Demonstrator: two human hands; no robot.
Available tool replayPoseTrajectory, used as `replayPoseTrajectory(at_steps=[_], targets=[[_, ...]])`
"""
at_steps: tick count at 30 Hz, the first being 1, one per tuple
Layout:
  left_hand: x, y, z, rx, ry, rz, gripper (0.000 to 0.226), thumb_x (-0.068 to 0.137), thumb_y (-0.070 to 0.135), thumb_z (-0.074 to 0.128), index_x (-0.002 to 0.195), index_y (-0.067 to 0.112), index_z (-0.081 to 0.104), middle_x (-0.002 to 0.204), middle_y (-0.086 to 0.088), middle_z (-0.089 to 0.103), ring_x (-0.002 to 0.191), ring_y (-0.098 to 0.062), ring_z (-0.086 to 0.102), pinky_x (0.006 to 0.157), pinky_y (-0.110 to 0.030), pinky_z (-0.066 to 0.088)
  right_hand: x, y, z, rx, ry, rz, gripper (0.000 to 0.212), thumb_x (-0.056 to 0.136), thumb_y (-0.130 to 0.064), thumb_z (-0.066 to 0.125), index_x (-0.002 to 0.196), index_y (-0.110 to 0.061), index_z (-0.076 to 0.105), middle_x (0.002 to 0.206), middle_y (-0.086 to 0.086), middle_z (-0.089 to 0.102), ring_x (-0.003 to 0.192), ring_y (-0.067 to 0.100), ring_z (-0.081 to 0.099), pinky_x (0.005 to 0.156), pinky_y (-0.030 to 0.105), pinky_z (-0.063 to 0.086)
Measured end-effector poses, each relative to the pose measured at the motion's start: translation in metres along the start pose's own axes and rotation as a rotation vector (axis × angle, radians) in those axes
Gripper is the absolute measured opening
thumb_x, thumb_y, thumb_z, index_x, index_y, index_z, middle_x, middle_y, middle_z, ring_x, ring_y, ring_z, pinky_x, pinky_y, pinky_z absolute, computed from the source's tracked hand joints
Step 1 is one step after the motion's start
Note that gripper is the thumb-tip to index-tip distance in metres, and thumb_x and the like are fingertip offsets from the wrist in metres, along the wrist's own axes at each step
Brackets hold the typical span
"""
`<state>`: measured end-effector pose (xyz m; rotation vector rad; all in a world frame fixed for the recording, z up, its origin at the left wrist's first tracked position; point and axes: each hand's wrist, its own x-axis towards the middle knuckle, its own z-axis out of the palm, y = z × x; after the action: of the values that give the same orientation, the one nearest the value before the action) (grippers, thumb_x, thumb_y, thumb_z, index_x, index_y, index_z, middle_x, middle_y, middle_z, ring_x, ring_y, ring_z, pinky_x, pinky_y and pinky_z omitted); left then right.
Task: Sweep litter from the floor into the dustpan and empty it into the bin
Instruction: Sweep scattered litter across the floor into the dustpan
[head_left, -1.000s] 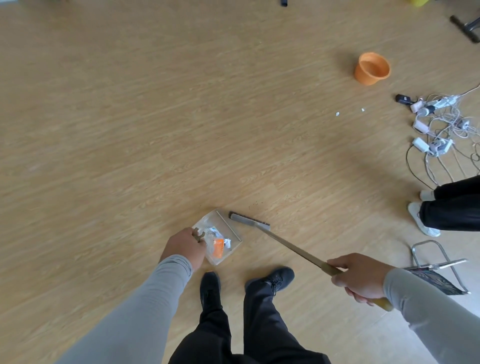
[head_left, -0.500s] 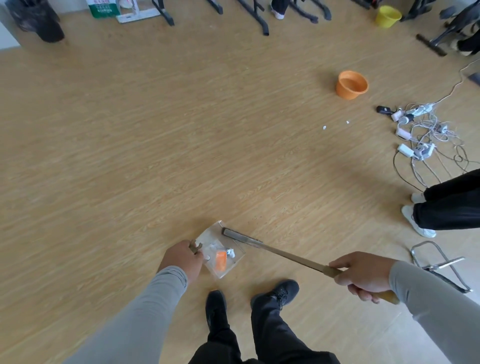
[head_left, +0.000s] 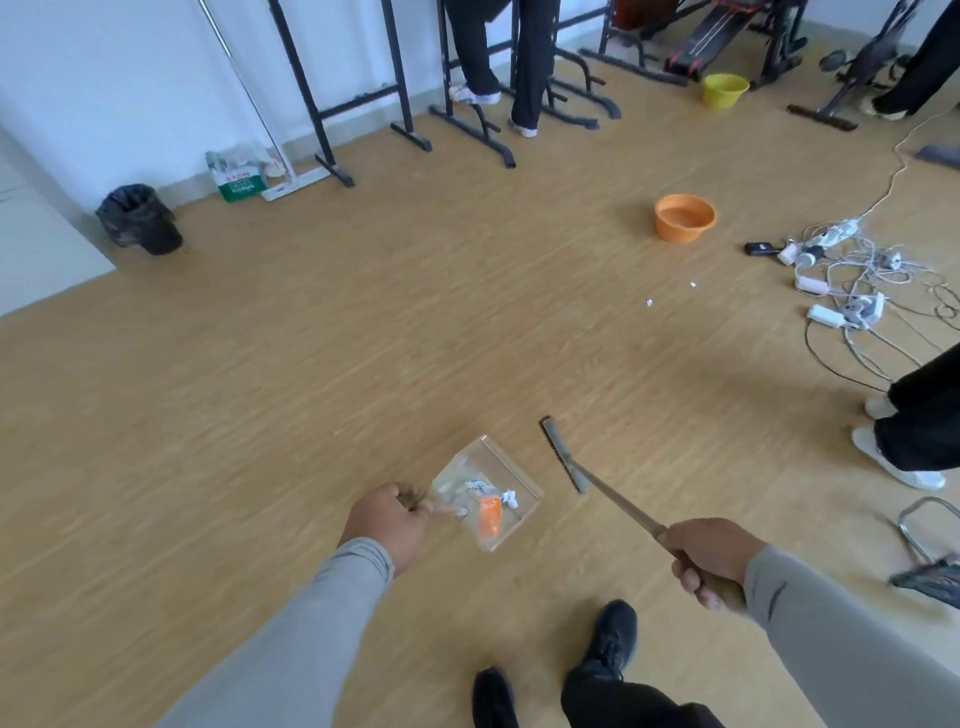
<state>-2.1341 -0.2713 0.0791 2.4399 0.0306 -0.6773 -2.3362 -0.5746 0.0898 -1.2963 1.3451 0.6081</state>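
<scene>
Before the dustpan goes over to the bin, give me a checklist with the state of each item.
1. Left hand grips the dustpan handle: ok.
2. Litter sits inside the pan, orange piece included: ok.
3. Dustpan level enough not to spill: cannot tell.
4. Right hand holds the broom, its head apart from the pan: ok.
5. Black-lined bin in sight by the far wall, floor towards it bare: ok.
6. Floor fully swept: not ok, white scraps remain near the orange bowl.
</scene>
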Motion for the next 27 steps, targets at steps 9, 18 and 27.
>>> replayPoseTrajectory(at_steps=[9,18,27], targets=[[0.017,0.077,0.021,0.038,0.025,0.054,0.008,0.091,0.032,0.068,0.095,0.029,0.062,0.095,0.008,0.064,0.080,-0.018,0.062,0.073,-0.025,0.045,0.022,-0.006,-0.082,0.034,0.030,0.028,0.019,0.101,-0.020,0.051,0.091,-0.004,0.055,0.057,0.007,0.051,0.040,0.015,0.041,0.037,0.019,0.033],[0.037,0.190,0.077,0.068,0.048,0.095,0.014,0.092,0.026,0.069,0.095,0.019,0.056,0.096,0.000,0.059,0.085,-0.023,0.054,0.081,-0.028,0.041,0.048,-0.015,-0.189,0.119,0.048,0.055,0.020,0.100,-0.021,0.051,0.087,-0.006,0.054,0.054,0.005,0.051,0.039,0.015,0.042,0.038,0.019,0.034],[0.075,0.271,0.117,0.028,0.018,0.043,0.026,0.085,0.035,0.071,0.094,0.010,0.074,0.087,-0.006,0.075,0.076,-0.031,0.068,0.069,-0.034,0.051,0.073,-0.031,-0.268,0.162,0.135,0.051,0.020,0.098,-0.019,0.052,0.092,-0.001,0.059,0.050,0.007,0.052,0.036,0.017,0.042,0.039,0.020,0.034]])
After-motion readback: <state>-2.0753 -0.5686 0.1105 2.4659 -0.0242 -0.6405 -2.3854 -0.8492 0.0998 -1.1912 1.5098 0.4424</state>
